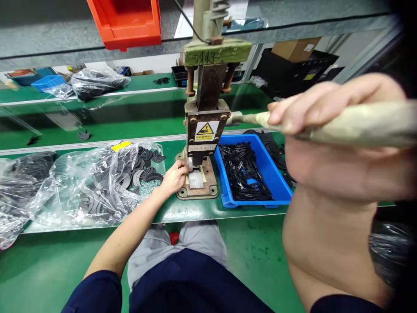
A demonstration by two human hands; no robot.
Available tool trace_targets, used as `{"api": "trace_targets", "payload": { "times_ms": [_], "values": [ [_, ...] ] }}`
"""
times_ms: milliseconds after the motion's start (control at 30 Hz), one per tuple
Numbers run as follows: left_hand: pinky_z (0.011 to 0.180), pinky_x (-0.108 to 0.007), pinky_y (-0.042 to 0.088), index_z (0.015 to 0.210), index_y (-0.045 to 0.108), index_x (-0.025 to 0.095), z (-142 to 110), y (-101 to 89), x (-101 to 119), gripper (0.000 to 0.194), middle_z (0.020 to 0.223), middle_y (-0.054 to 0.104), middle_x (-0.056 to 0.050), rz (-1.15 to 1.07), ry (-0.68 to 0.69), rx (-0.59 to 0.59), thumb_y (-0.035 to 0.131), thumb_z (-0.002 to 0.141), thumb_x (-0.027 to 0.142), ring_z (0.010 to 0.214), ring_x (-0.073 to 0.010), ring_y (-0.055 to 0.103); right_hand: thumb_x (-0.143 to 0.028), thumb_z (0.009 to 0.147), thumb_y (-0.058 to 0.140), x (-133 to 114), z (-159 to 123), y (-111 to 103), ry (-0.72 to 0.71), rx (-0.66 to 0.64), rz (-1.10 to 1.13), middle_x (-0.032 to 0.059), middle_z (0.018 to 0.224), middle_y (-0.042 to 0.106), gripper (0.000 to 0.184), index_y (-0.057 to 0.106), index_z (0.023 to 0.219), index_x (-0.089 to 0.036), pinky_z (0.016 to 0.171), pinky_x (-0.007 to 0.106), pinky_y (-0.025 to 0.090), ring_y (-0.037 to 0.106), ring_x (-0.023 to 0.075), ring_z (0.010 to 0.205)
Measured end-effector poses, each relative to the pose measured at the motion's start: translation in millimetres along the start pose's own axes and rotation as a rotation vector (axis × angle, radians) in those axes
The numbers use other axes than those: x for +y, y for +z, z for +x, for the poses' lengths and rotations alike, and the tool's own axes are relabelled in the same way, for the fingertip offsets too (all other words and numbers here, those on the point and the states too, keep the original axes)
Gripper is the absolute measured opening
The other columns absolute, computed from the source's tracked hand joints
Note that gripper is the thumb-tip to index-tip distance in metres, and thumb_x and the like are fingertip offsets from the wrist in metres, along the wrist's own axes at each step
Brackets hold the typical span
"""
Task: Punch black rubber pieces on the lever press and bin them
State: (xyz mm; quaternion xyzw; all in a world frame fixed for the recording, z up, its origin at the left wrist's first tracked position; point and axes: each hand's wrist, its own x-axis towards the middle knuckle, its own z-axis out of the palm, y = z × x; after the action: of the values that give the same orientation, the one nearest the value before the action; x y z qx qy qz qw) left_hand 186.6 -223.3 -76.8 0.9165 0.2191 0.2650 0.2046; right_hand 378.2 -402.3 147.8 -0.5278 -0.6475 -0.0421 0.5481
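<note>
A hand-lever press (pixel 208 98), labelled 113 and bearing a yellow warning sign, stands upright on the green bench. My right hand (pixel 342 113) is wrapped round its long, pale lever (pixel 358 124), raised out to the right and close to the camera. Under the ram, my left hand (pixel 176 177) reaches in from the left of the press base (pixel 208 191). Its fingers are drawn together at the fixture plate (pixel 196 179), by a small black piece (pixel 195 168). What the fingertips pinch is mostly hidden.
Right of the press, a blue bin (pixel 260 198) holds many slim black parts. Clear plastic bags (pixel 74 187) with dark curved pieces lie to the left. An orange bin (pixel 125 24) sits on the shelf above. Dark curved pieces (pixel 272 148) lie behind the blue bin.
</note>
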Motion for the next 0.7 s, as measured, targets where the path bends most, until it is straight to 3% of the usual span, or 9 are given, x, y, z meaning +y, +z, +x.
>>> {"api": "trace_targets", "payload": {
  "times_ms": [67,133,200,300,400,500,600,700],
  "values": [
    [0.093,-0.031,0.052,0.106,0.074,0.017,-1,1.3,-1,0.04,0.11,0.06,-0.009,-0.01,0.01,0.008,0.045,0.082,0.004,0.104,-0.0197,0.06,-0.084,0.083,0.023,7,-24,9,-0.077,0.171,0.211,0.0015,0.07,0.05,0.065,0.052,0.073,-0.026,0.093,0.047,0.054,0.065,0.0194,0.08],
    [0.092,-0.031,0.052,0.106,0.074,0.019,-2,3.0,-3,0.042,0.11,0.06,-0.008,-0.017,0.01,0.013,0.045,0.081,0.004,0.104,-0.0192,0.06,-0.079,0.08,0.048,14,-54,25,-0.135,0.241,0.238,0.0033,0.066,0.054,0.056,0.054,0.067,-0.025,0.103,0.059,0.048,0.065,0.0256,0.081],
    [0.092,-0.03,0.052,0.106,0.075,0.02,-2,5.1,-4,0.042,0.11,0.06,-0.008,-0.023,0.003,0.018,0.045,0.081,0.003,0.104,-0.0193,0.061,-0.061,0.084,0.054,22,-82,45,-0.1,0.31,0.174,0.0047,0.071,0.057,0.039,0.057,0.071,-0.024,0.111,0.064,0.04,0.064,0.0304,0.096],
    [0.093,-0.031,0.053,0.106,0.075,0.02,-3,7.0,-2,0.042,0.109,0.06,-0.008,-0.032,-0.013,0.013,0.046,0.08,0.004,0.104,-0.02,0.06,-0.048,0.084,0.051,30,-107,69,-0.095,0.502,0.166,0.0032,0.07,0.053,0.025,0.055,0.071,-0.027,0.107,0.067,0.04,0.061,0.03,0.092],
    [0.095,-0.032,0.053,0.11,0.074,0.02,-4,0.4,-1,0.044,0.11,0.061,-0.009,-0.047,0.001,-0.015,0.046,0.08,0.004,0.105,-0.0199,0.061,-0.045,0.082,0.049,35,-111,79,-0.132,0.551,0.196,0.0037,0.067,0.05,0.022,0.054,0.07,-0.027,0.103,0.068,0.04,0.059,0.0305,0.086],
    [0.097,-0.034,0.052,0.111,0.073,0.018,-9,-22.9,-10,0.039,0.111,0.065,-0.009,-0.039,0.003,-0.053,0.048,0.084,0.007,0.105,-0.02,0.062,-0.042,0.078,0.051,37,-108,78,-0.155,0.543,0.22,0.0045,0.068,0.051,0.019,0.056,0.072,-0.025,0.103,0.066,0.039,0.059,0.0305,0.087],
    [0.097,-0.035,0.052,0.106,0.074,0.016,-18,-59.5,-34,0.034,0.107,0.069,-0.009,0.069,-0.138,-0.049,0.05,0.083,0.007,0.103,-0.0212,0.064,-0.043,0.076,0.052,38,-107,79,-0.147,0.576,0.233,0.004,0.067,0.05,0.018,0.055,0.071,-0.026,0.103,0.063,0.04,0.058,0.0297,0.085],
    [0.093,-0.036,0.052,0.104,0.075,0.016,-30,-91.3,-57,0.033,0.105,0.071,-0.01,0.212,-0.275,-0.193,0.056,0.079,0.008,0.1,-0.0239,0.066,-0.045,0.074,0.051,39,-108,82,-0.133,0.612,0.235,0.0034,0.065,0.046,0.018,0.052,0.068,-0.028,0.101,0.063,0.041,0.057,0.0284,0.08]
  ]
}}
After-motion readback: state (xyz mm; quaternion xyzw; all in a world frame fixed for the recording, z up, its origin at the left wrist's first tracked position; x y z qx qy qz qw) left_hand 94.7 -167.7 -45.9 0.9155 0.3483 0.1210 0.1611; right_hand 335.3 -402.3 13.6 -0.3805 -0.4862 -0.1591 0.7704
